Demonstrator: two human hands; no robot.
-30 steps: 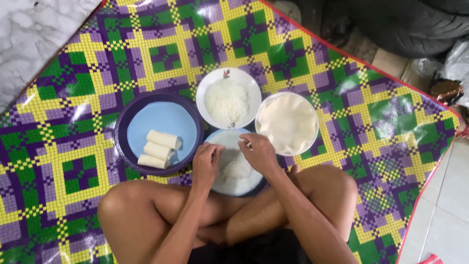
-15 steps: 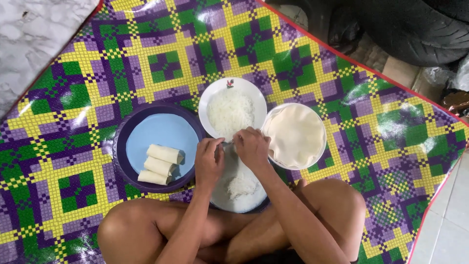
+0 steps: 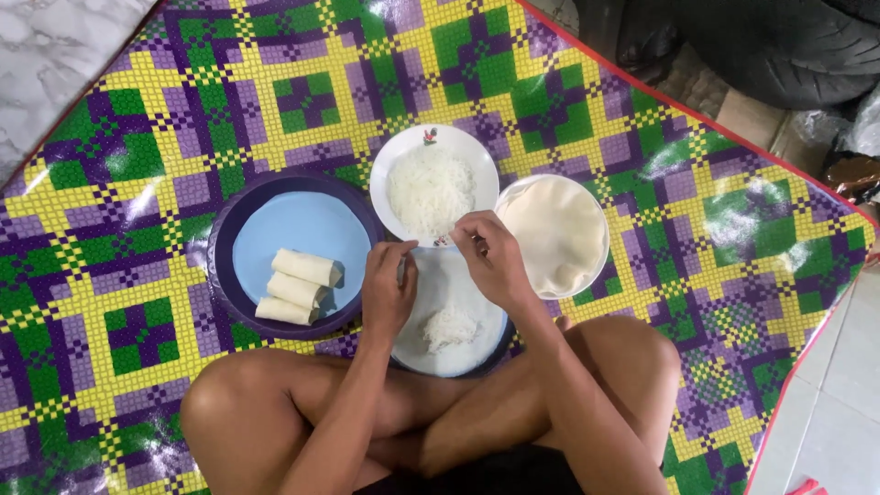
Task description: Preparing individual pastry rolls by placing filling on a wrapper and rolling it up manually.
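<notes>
Both hands, left hand (image 3: 388,291) and right hand (image 3: 490,259), pinch a thin round wrapper (image 3: 449,312) (shredded white filling (image 3: 449,327) heaped on it).

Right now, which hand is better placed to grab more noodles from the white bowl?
Right, probably. The right hand sits at the rim of the white bowl, beside the noodles; the left hand is lower, over the wrapper.

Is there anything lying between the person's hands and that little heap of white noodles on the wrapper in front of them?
Nothing visible does. The left hand and right hand hover at the wrapper's far edge, and only bare wrapper separates them from the noodle heap.
</notes>
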